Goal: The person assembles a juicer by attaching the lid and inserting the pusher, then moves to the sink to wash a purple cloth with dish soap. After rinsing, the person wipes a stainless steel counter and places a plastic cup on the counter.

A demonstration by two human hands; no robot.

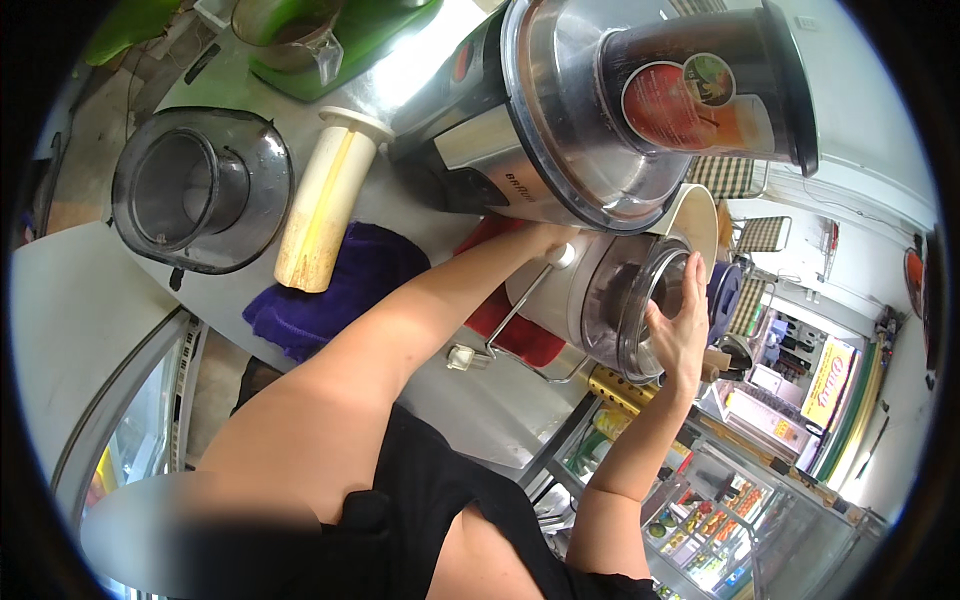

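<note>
A white juicer (560, 295) with a wire clamp handle (507, 335) stands on the metal table, a smoky clear cover (640, 310) on its right end. My right hand (683, 330) rests against that cover, thumb and fingers stretched apart. My left hand (548, 238) reaches across to the white juicer, beside its round white knob (562, 256); its fingers are mostly hidden. Above both hands looms a larger black and silver juicer (520, 180) with a clear cover and a wide dark feed tube (700, 85) bearing stickers.
Left on the table are a detached smoky juicer lid (265, 225), a cream pusher (330, 200) and a crumpled purple cloth (350, 290). Red cloth (530, 345) lies under the white juicer. A jug (285, 30) stands at far left; a glass display case (710, 510) is at right.
</note>
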